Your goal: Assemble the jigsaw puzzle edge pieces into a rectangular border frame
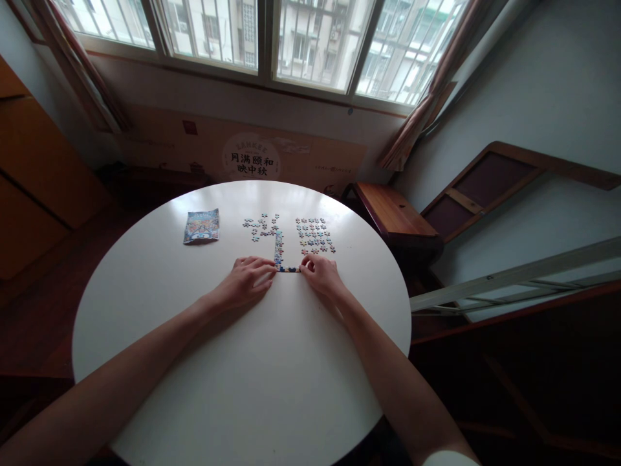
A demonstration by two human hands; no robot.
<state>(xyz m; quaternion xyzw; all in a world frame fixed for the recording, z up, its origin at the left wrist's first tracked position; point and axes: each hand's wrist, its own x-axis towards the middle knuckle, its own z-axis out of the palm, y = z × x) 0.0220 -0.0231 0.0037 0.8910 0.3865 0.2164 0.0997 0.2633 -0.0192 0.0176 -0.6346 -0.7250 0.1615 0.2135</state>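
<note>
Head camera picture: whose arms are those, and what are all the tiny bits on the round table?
The camera sits on a person's head and looks down, so those arms are the person's own. The left hand and right hand rest on a round white table. Their fingers touch a short joined strip of puzzle pieces from both sides; it lies flat. Behind it lie loose puzzle pieces in rows, and further left a small colourful picture card.

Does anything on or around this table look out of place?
Nothing is spilled on the table: loose puzzle pieces lie in tidy groups beyond the left hand and right hand. Right of it, a wooden frame leans tilted against the wall.
</note>
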